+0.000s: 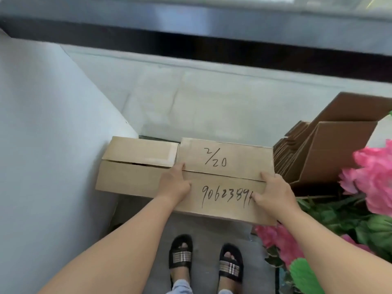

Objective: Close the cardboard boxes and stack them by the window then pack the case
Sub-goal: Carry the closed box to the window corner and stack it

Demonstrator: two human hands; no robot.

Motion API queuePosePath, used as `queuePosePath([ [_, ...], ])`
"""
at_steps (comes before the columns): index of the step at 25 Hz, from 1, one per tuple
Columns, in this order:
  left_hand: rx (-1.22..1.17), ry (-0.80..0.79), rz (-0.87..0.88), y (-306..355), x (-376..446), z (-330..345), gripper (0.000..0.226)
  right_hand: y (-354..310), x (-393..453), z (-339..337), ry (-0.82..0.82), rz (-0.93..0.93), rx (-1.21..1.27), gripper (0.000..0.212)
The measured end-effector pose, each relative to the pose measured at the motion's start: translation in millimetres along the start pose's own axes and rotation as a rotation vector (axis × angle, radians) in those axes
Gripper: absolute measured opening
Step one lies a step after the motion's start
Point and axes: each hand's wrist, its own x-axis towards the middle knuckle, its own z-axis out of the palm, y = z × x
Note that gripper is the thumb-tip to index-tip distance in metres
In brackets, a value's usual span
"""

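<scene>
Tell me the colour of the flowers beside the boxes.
Pink flowers, with green leaves; head view.

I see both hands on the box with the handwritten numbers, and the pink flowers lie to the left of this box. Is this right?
Not quite. In the head view the left hand and right hand do hold the box with the handwritten numbers, but the pink flowers lie to its right, not its left. On its left sits another cardboard box.
</scene>
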Motion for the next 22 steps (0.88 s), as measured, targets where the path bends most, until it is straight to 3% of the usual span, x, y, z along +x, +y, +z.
queuePosePath([
  [10,0.138,-0.042,0.060,-67,91,70,0.040,18,71,112,-0.052,0.059,0.059,0.075],
  [15,0.389,-0.046,0.128,-79,89,89,0.023,27,82,124,-0.122,0.041,0.003,0.089],
  [22,0.609,0.067,0.176,-70,75,93,0.026,23,93,121,-0.182,0.051,-0.117,0.086],
])
